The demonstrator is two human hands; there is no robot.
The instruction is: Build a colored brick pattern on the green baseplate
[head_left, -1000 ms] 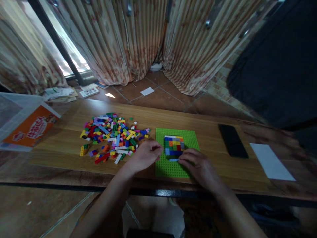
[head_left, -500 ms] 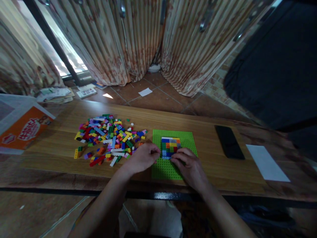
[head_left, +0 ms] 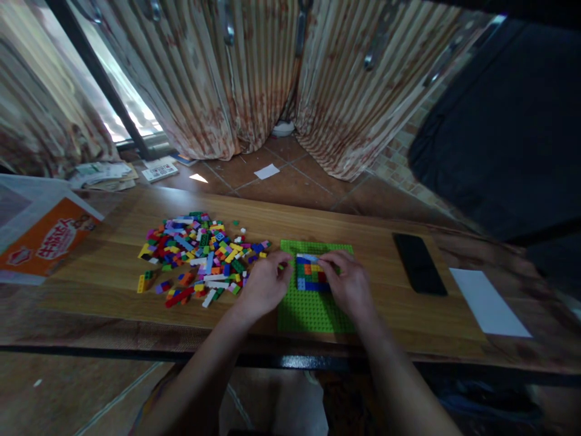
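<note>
A green baseplate [head_left: 313, 312] lies on the wooden table [head_left: 385, 315] in front of me, with a block of coloured bricks [head_left: 309, 277] built on it. My right hand [head_left: 347, 284] rests over the block's right side, its fingertips pinching a pale blue brick [head_left: 307, 258] at the block's far edge. My left hand [head_left: 265, 284] is curled at the plate's left edge, fingertips touching the plate; what is in it, if anything, is hidden. A loose pile of coloured bricks [head_left: 200, 254] spreads to the left.
A black phone [head_left: 418, 263] and a white sheet of paper [head_left: 488, 301] lie on the table to the right. An orange and white packet [head_left: 43, 239] sits at the far left. Curtains and a tiled floor with scattered papers lie beyond the table.
My right hand has moved from the near edge of the brick block up to its far edge, carrying the pale blue brick. My left hand has shifted slightly forward along the plate's edge.
</note>
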